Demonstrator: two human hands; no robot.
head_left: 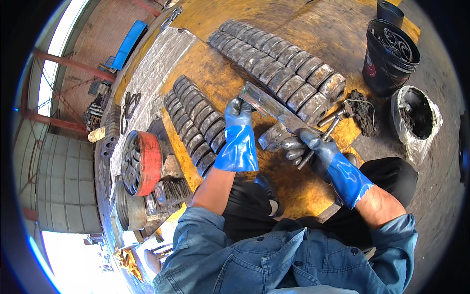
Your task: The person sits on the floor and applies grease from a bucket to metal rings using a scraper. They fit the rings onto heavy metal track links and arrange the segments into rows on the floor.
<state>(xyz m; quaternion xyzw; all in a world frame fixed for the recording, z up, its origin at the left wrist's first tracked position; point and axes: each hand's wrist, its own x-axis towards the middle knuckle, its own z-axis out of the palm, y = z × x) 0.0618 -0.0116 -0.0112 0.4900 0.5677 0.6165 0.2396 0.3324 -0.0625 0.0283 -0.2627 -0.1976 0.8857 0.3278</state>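
Note:
Both hands wear blue gloves darkened with grime. My left hand [238, 115] is closed on the far left end of a long, flat, greasy-looking metal bar [276, 109]. At the bar's near right end is my right hand [313, 144], its fingers curled. A thin metal rod with a crosspiece [331, 129] passes by that hand; its lower end sticks out below the fingers, and I cannot tell how firmly it is gripped. Just under the bar, beside the right fingers, sits a dark metal cylinder [272, 137], partly covered.
Rows of dark metal cylinders [276, 61] lie ahead, with a shorter double row [196, 115] at left. A black bucket of rings [391, 54] and a plastic-lined pail of black grease [416, 115] stand right. Dark sludge [362, 112] lies nearby. A red-rimmed wheel [149, 162] is at left.

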